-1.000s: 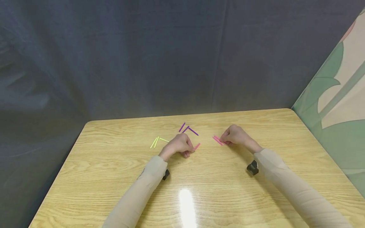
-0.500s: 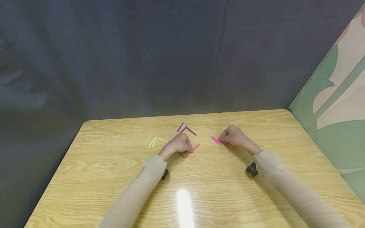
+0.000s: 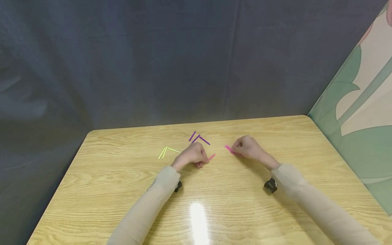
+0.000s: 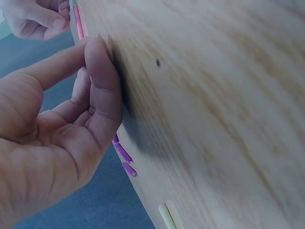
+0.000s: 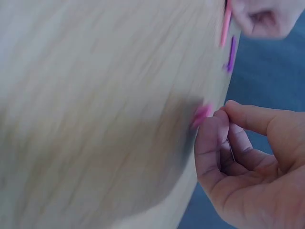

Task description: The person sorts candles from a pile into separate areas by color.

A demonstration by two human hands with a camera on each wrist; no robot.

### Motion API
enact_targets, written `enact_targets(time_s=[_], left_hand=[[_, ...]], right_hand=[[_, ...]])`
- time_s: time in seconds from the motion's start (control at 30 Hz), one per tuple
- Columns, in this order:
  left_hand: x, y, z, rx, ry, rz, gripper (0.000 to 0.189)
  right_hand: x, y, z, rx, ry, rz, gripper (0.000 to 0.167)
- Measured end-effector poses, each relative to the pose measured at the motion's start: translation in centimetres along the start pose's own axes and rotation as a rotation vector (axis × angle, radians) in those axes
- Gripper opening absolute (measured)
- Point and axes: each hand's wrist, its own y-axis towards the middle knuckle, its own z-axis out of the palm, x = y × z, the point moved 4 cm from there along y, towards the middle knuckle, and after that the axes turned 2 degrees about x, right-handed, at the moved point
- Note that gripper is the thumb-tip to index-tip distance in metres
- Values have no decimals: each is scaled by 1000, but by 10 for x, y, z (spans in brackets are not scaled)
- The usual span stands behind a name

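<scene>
My left hand (image 3: pixel 193 154) pinches the near end of a short pink stick (image 3: pixel 212 157) between thumb and forefinger, and the stick slants away to the right on the wooden table. To its right, my right hand (image 3: pixel 247 148) has thumb and forefinger together at a pair of pink sticks (image 3: pixel 228 148) lying close side by side. It pinches one of them; the fingertips hide their near ends. In the right wrist view these pink sticks (image 5: pixel 202 115) are blurred. In the left wrist view the left fingertips cover the end of the pink stick (image 4: pixel 79 21).
Behind the left hand lie several purple sticks (image 3: pixel 204 140), two meeting at an angle. Yellow sticks (image 3: pixel 163 153) lie left of the left hand. The wooden table (image 3: pixel 122 190) ends at a dark curtain (image 3: pixel 171 68), with a patterned panel (image 3: pixel 367 143) at the right.
My right hand has slid a little left, bringing its pink stick closer alongside the other one. The left hand has stayed at its pink stick. The head view has shifted slightly.
</scene>
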Motion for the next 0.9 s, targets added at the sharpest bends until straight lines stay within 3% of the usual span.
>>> enact_targets(time_s=[0.2,0.37,0.6,0.9], left_hand=[[-6,2,4,6,-20,18,15],[-8,5,10,15,-9,7,16],[-16,10,17,15,42,40,24],[-19,14,22,-4,28,38,23]], right_hand=[[27,-3,12,9,-23,-134,8],[30,0,17,2,-26,-186,6],[32,1,26,46,3,-191,5],[34,0,31,86,-61,-208,11]])
